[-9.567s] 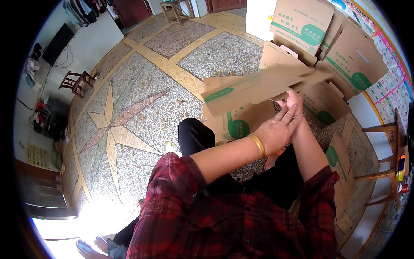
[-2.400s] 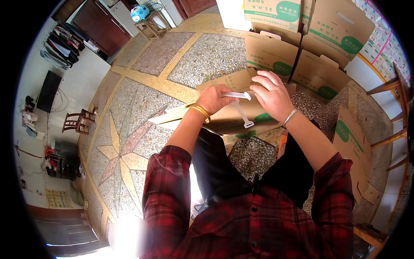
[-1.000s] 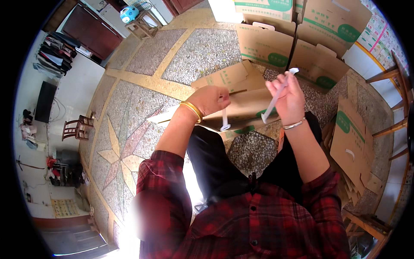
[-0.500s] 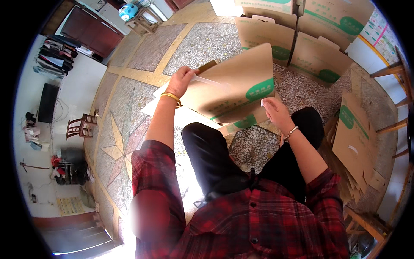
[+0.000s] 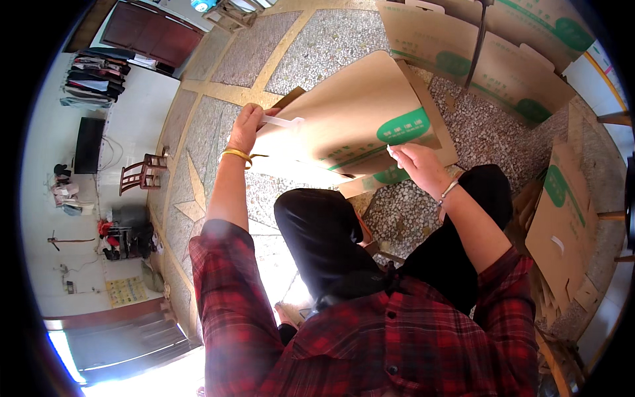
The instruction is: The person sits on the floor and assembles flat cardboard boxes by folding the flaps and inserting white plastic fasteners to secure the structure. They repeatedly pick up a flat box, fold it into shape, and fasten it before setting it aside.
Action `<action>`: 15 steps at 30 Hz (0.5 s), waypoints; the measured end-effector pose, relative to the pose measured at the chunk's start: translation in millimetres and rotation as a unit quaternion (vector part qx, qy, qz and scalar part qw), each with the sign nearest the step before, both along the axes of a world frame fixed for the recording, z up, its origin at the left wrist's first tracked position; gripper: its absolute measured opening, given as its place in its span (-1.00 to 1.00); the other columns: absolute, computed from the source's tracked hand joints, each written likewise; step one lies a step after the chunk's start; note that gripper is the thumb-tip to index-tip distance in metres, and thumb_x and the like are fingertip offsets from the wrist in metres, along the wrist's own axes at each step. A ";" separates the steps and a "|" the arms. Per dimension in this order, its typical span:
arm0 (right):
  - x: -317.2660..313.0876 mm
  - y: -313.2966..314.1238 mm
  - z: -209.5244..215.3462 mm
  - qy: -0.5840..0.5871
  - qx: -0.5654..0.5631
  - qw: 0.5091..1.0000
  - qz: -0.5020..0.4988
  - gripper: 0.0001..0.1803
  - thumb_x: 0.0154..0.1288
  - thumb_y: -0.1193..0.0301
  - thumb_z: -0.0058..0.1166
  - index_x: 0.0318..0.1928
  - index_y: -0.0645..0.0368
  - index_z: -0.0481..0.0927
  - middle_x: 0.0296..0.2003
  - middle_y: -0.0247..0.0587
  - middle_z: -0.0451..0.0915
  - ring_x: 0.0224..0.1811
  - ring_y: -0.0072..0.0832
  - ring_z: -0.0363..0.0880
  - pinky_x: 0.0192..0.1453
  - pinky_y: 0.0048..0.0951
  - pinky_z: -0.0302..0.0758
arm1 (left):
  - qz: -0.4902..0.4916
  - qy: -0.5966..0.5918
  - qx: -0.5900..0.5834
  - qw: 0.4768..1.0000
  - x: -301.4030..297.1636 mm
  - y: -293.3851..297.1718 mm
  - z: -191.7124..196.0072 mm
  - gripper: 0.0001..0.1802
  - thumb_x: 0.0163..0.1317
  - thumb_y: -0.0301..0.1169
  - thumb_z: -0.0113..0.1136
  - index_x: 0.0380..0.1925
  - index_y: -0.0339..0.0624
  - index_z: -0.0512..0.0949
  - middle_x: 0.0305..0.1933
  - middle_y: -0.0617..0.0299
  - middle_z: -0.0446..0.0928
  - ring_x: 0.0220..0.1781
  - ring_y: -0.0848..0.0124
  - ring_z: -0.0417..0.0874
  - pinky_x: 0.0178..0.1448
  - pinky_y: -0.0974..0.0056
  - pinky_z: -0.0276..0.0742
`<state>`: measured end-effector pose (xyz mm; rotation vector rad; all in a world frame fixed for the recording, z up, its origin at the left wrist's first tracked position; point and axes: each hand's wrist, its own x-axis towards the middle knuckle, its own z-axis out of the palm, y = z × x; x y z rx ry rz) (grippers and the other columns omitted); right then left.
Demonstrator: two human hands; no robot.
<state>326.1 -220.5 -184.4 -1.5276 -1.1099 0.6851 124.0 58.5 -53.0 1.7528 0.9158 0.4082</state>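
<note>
Left grip pinches a white strip; right grip, a mostly hidden white piece; cardboard between them.

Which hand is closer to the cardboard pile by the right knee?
Right. The right hand is across the right knee from the cardboard pile; the left hand is much farther left.

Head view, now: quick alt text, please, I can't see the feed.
The left hand holds a white strip over a green-printed brown carton, while the right hand pinches a small white piece, mostly hidden, at the carton's lower right. Beyond, more cartons stand on a speckled floor.
</note>
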 end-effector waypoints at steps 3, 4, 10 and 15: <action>-2.7 9.7 -0.3 -0.032 0.003 0.999 -0.006 -0.75 0.28 0.30 -0.07 -0.28 0.25 0.54 -0.39 -0.08 0.57 -0.35 -0.18 0.53 -0.30 -0.30 0.43 | 0.008 0.000 -0.002 1.000 0.4 1.0 -1.5 -0.84 0.30 -0.35 -0.21 -0.35 -0.20 0.29 -0.09 -0.07 0.53 -0.32 0.40 0.53 -0.18 0.37 0.49; -3.3 13.9 -0.9 -0.055 0.012 0.998 -0.010 -0.75 0.28 0.30 -0.08 -0.29 0.25 0.53 -0.40 -0.08 0.57 -0.36 -0.17 0.53 -0.32 -0.28 0.42 | 0.006 -0.005 -0.006 1.000 2.2 0.5 -3.3 -0.83 0.30 -0.35 -0.21 -0.35 -0.21 0.29 -0.09 -0.07 0.54 -0.32 0.40 0.53 -0.18 0.37 0.49; 0.1 32.6 3.5 -0.158 0.030 0.986 -0.042 -0.78 0.29 0.33 -0.13 -0.25 0.18 0.53 -0.36 -0.10 0.55 -0.32 -0.16 0.52 -0.28 -0.24 0.43 | -0.032 0.010 -0.011 0.999 27.4 -15.7 0.8 -0.80 0.31 -0.33 -0.22 -0.35 -0.22 0.31 -0.13 -0.02 0.55 -0.28 0.42 0.53 -0.16 0.37 0.46; 9.0 34.8 -1.3 -0.228 0.021 0.968 -0.105 -0.75 0.30 0.31 -0.17 -0.18 0.14 0.54 -0.27 -0.16 0.57 -0.24 -0.23 0.53 -0.20 -0.29 0.46 | -0.099 0.016 0.013 0.995 54.7 -28.8 -9.3 -0.76 0.32 -0.30 -0.20 -0.33 -0.25 0.34 -0.16 0.02 0.56 -0.24 0.45 0.52 -0.10 0.38 0.43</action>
